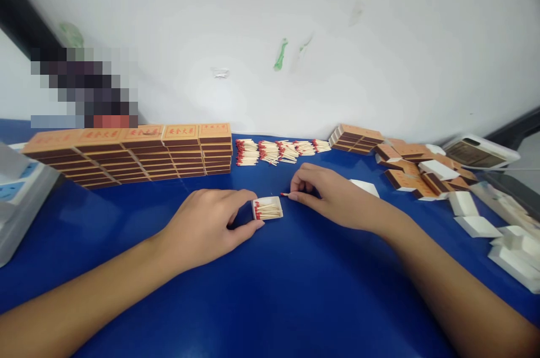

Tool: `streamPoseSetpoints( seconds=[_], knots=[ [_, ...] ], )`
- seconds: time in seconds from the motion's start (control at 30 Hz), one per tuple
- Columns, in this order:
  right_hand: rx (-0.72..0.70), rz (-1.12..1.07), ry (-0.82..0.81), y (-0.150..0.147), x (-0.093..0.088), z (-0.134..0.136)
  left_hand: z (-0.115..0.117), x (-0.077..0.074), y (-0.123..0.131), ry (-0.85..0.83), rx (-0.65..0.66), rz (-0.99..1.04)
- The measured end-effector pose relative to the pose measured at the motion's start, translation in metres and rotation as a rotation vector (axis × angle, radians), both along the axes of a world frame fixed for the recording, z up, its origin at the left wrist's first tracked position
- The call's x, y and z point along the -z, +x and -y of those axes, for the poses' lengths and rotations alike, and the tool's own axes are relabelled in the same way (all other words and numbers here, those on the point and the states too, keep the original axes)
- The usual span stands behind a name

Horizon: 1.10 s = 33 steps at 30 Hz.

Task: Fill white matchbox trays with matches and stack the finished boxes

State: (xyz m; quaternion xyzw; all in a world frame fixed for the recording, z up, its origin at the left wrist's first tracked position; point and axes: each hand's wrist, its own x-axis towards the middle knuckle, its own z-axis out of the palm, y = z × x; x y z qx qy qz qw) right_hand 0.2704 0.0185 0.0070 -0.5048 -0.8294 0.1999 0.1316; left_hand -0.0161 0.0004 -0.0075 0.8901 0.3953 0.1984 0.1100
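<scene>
A small white tray (254,209) with red-headed matches lies on the blue table at the middle. My left hand (211,226) grips its left end between thumb and forefinger. Just right of the tray, my right hand (323,192) pinches a match (285,194), its red head pointing left toward the tray. Several piles of matches (269,151) lie in a row behind the hands, against the wall. A white empty tray (365,187) is partly hidden behind my right hand.
Stacked matchboxes (162,155) form a long row at the back left. A smaller stack (356,137) stands back right, beside loose boxes (407,178) and white trays (478,226). A white phone-like object (481,151) lies far right. A plastic container (25,200) is at the left edge.
</scene>
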Motion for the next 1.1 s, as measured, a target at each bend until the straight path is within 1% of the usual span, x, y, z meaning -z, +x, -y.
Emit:
streamPoseSetpoints(
  seconds=[0.17,0.3,0.43,0.53,0.7,0.83,0.93,1.03,1.1],
  knots=[
    [0.018,-0.065,0.008,-0.004,-0.01,0.004,0.0,-0.001,0.001,0.007,-0.004,-0.005],
    [-0.009,-0.161,0.022,-0.022,-0.017,0.016,-0.001,0.0,0.001,0.021,0.008,-0.002],
    [-0.074,-0.184,0.066,-0.04,-0.013,0.027,-0.001,0.002,0.0,0.037,0.019,0.017],
    [-0.085,-0.159,0.081,-0.044,-0.008,0.03,-0.001,0.002,0.0,0.045,0.022,0.022],
    [-0.068,-0.139,0.104,-0.035,-0.01,0.025,-0.001,0.0,0.0,0.024,0.019,0.012],
    [0.021,-0.045,0.128,-0.02,-0.011,0.016,-0.001,0.0,0.0,0.013,0.01,0.016],
    [0.053,0.03,0.083,-0.012,-0.006,0.01,-0.001,0.001,0.0,0.011,0.009,0.015],
    [0.043,0.034,0.026,-0.012,0.0,0.008,-0.001,0.002,0.0,0.013,0.007,0.014],
    [0.028,0.033,0.019,-0.013,0.001,0.008,-0.001,0.002,0.0,0.016,0.006,0.015]
  ],
)
